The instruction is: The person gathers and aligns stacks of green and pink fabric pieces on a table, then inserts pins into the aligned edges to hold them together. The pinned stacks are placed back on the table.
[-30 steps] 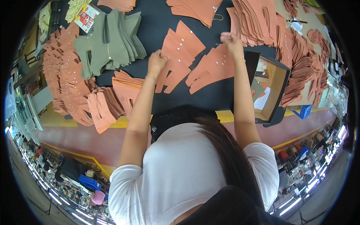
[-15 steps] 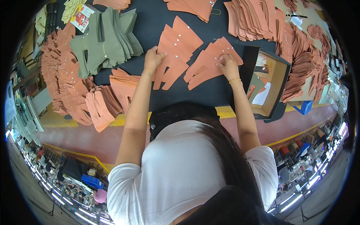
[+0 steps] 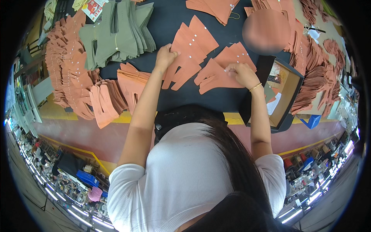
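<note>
My left hand (image 3: 167,58) is closed on the left edge of a fanned set of orange cut pieces (image 3: 189,52), its thumb on top. These flat pieces have notched, finger-like lower ends and small white stickers; whether they are fabric or leather I cannot tell. To the right, my right hand (image 3: 242,74) pinches a single orange cut piece (image 3: 217,77), which lies turned across a second fanned set (image 3: 237,56). Part of that piece is hidden under my fingers.
Green cut pieces (image 3: 116,36) lie stacked at the left, beside long rows of orange pieces (image 3: 69,65). Near the right forearm stands an open black box (image 3: 288,100) with papers inside. Further orange stacks (image 3: 214,9) rest at the far edge of the dark table (image 3: 181,101).
My right hand has pulled one orange piece toward me and turned it away from its set. The left hand keeps its hold on the left set. The whole view has shifted slightly.
</note>
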A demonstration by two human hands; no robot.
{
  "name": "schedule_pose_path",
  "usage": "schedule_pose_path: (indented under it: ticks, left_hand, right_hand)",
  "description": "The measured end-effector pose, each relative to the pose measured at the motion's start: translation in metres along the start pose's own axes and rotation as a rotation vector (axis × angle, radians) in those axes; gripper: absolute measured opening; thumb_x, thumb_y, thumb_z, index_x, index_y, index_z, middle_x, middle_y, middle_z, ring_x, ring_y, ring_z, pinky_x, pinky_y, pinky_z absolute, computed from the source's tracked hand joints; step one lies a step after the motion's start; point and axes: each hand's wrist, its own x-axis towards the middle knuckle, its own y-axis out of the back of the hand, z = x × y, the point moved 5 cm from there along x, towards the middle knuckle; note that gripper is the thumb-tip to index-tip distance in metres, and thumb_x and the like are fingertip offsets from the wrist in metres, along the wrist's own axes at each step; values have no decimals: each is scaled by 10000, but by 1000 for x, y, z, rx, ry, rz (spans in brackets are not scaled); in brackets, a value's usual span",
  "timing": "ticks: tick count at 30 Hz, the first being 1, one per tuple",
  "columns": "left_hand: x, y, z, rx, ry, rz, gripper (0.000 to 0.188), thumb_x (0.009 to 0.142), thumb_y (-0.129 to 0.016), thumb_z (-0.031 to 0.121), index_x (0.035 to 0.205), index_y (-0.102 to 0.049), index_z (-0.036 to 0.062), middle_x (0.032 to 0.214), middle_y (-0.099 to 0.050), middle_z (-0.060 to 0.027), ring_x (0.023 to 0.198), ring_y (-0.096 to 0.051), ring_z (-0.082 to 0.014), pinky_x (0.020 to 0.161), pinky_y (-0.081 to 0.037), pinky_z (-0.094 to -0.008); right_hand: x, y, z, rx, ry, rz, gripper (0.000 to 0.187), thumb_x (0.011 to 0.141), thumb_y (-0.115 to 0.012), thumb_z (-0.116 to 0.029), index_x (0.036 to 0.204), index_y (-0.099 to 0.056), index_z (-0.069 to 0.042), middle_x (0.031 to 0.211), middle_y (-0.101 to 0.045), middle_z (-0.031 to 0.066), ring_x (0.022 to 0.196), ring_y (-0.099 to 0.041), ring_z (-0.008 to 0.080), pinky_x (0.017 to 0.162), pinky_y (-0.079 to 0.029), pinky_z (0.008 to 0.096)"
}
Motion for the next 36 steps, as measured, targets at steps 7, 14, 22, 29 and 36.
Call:
schedule_pose_path:
  ticks: [7,14,22,29,36]
  left_hand:
    - [1,1,0,45,-2,-9,308,791,-724,118,1046,-660,-45,930,-708,-122,809,-659,-168,740,-505,-300]
    - [1,2,-1,32,-11,8,296,765,-741,133,999,-672,-34,918,-715,-140,802,-670,-208,753,-500,-323]
    - [3,1,-3,49,-8,-16,289,780,-741,114,1007,-664,-48,907,-705,-116,798,-633,-156,751,-492,-298]
    - [6,9,-1,79,-4,-97,393,854,-702,289,1054,-656,-47,966,-696,-140,876,-631,-204,794,-482,-326]
    - [14,18,-6,-67,279,-153,791,969,-347,636,1170,-613,-82,1308,-543,-259,1288,-455,-326,1082,-313,-430]
  right_hand:
    - [-16,12,-94,342,403,-458,113,827,-668,-68,928,-678,-18,862,-699,99,814,-660,233,767,-492,334]
    - [-1,-24,-119,387,423,-501,105,834,-678,-93,914,-693,-28,845,-658,79,825,-628,207,752,-480,321]
    - [-8,-65,-134,376,424,-555,110,843,-681,-123,923,-714,-56,834,-658,55,813,-634,212,739,-473,343]
    - [49,-92,-83,439,284,174,138,825,-699,-110,955,-720,-66,887,-680,94,802,-644,223,774,-498,333]
    - [93,-110,-41,367,-197,402,234,805,-738,-140,1009,-698,-32,847,-703,102,799,-674,255,781,-517,359]
